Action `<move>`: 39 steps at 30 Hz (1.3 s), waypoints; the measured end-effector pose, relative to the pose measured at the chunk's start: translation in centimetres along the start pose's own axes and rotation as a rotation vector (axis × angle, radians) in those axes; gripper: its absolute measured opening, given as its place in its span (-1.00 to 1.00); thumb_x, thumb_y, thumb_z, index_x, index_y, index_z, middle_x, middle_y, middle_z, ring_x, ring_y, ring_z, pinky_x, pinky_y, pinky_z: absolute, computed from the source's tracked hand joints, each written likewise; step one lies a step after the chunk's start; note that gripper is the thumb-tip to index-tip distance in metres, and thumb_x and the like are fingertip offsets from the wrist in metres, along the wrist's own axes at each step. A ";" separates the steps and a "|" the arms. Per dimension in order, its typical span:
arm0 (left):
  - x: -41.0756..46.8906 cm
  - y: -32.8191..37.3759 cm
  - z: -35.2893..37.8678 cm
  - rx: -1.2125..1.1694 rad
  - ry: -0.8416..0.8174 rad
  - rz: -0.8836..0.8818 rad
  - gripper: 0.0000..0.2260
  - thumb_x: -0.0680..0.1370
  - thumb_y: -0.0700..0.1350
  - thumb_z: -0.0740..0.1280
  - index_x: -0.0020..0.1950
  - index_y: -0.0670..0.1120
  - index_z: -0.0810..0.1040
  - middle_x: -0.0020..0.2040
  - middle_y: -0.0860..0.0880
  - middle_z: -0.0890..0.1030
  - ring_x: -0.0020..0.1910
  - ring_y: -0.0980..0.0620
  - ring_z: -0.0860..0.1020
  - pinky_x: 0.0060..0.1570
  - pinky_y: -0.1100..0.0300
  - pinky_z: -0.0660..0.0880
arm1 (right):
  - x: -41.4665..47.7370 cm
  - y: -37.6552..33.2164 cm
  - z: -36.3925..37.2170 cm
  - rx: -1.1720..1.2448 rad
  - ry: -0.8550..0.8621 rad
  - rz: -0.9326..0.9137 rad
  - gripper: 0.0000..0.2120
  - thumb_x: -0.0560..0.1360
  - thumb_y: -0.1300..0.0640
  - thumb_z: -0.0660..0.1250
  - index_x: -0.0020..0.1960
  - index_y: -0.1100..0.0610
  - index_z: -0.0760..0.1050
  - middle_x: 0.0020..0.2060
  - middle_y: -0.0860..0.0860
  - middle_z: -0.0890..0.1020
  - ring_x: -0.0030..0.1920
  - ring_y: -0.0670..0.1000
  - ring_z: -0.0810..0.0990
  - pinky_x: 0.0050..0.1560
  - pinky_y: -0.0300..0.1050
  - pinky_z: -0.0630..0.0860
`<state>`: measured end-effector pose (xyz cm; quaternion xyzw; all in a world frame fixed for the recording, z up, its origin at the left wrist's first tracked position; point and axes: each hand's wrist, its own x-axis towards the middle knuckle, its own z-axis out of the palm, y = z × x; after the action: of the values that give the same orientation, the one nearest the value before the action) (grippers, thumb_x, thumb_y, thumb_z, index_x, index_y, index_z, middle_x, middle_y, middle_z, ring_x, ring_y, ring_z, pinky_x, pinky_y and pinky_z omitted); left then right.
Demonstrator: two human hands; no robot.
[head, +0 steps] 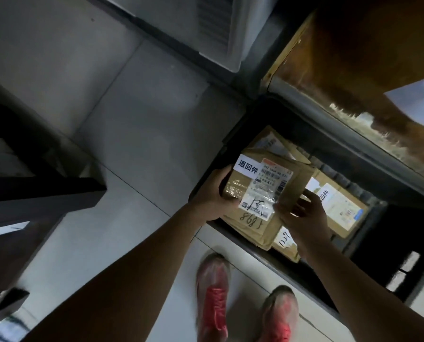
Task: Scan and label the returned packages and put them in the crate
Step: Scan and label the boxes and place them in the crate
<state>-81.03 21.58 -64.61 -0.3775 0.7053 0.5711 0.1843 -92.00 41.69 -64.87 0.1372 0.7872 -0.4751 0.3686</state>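
Package (260, 191) sits over the crate (230, 141), left hand (212, 196) and right hand (302, 215) fingers clamped on opposite edges (stiff cardboard, probably light, slick tape), so edge grips suit it.

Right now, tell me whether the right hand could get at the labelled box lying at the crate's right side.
Probably yes. The right hand sits beside that box, whose top lies uncovered; but it is busy holding the package and must let go first.
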 end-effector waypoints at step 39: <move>-54.2 48.4 6.6 1.380 0.030 1.082 -0.41 0.55 0.11 0.28 0.55 0.03 0.22 0.47 -0.02 0.33 0.46 -0.08 0.28 0.42 -0.01 0.26 | -62.3 -21.2 -33.9 -0.709 0.748 -0.122 -0.35 0.51 -0.16 0.37 0.50 -0.02 0.23 0.45 -0.03 0.38 0.42 0.11 0.36 0.31 0.10 0.43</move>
<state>-83.06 48.30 3.22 0.1972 0.9779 0.0212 0.0661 -76.25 67.96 2.53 0.1184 0.9842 -0.1184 0.0577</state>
